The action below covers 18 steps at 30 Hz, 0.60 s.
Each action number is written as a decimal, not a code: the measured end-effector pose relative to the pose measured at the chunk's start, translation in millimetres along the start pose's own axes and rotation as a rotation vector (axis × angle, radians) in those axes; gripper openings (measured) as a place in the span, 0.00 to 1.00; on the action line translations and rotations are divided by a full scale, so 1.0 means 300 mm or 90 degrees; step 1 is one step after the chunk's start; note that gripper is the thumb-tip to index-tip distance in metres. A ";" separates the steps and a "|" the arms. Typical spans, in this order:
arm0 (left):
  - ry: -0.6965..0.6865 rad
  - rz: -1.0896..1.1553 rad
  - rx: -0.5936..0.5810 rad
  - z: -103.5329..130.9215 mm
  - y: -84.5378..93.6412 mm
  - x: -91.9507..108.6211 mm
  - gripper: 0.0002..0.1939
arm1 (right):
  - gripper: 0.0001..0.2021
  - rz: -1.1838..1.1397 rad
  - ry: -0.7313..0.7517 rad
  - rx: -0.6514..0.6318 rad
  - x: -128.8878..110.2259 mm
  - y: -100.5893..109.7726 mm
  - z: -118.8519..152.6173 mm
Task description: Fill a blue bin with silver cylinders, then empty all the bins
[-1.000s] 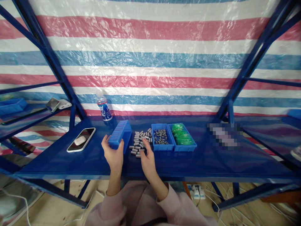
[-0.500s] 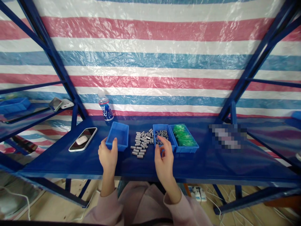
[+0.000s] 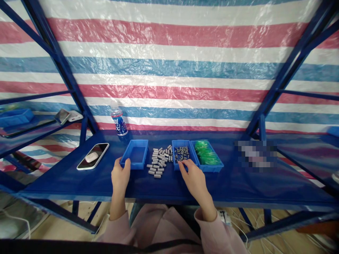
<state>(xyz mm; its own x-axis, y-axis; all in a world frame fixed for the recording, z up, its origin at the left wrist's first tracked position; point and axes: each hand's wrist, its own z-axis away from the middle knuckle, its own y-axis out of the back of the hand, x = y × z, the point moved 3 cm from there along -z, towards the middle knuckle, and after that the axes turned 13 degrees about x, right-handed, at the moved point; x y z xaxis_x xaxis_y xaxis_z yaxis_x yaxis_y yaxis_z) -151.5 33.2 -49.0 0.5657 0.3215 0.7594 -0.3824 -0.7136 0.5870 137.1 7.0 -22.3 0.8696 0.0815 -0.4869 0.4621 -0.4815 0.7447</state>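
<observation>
An empty blue plastic bin (image 3: 135, 154) rests on the blue table. My left hand (image 3: 120, 174) is closed on its near left corner, thumb towards the front wall. Right of this bin lies a loose pile of short grey metal cylinders (image 3: 158, 160). Beyond the pile, a second blue bin (image 3: 176, 166) contains small dark screws (image 3: 182, 152). My right hand (image 3: 194, 174) is at that bin's near side, its fingers bent over the front rim; the thumb and fingertips are partly hidden. Touching its right side is another blue bin (image 3: 212, 168) filled with green plastic packets (image 3: 206, 152).
A white-framed phone (image 3: 102, 152) with a white earbud case (image 3: 91, 157) on it lies at the left. A plastic bottle (image 3: 119, 123) stands at the back. Blue frame posts (image 3: 261, 102) flank the table before a striped sheet (image 3: 169, 70). A blurred patch (image 3: 255, 155) covers something at right.
The empty bin has shifted slightly right and sits flatter, my left hand still on it. My right hand has turned and moved right, its fingers lowering from above the screws to the bin's front rim.
</observation>
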 end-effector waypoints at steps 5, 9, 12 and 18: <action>-0.021 -0.020 0.002 0.006 0.000 0.009 0.24 | 0.14 0.007 0.050 0.000 -0.007 -0.013 -0.009; -0.039 -0.040 -0.014 0.003 -0.006 0.011 0.22 | 0.13 0.024 0.066 -0.005 -0.026 -0.022 -0.007; -0.055 -0.047 -0.019 -0.001 -0.011 0.008 0.21 | 0.13 0.034 0.081 -0.009 -0.053 -0.034 -0.005; -0.087 -0.052 -0.008 0.002 -0.013 0.009 0.21 | 0.14 0.043 0.087 -0.025 -0.086 -0.057 -0.015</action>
<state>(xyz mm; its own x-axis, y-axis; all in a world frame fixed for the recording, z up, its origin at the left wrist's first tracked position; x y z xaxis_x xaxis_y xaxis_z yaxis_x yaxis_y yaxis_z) -148.1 36.5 -49.4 0.6888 0.2898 0.6645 -0.3398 -0.6806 0.6491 107.7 17.1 -20.4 0.9131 0.1691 -0.3710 0.4062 -0.4557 0.7920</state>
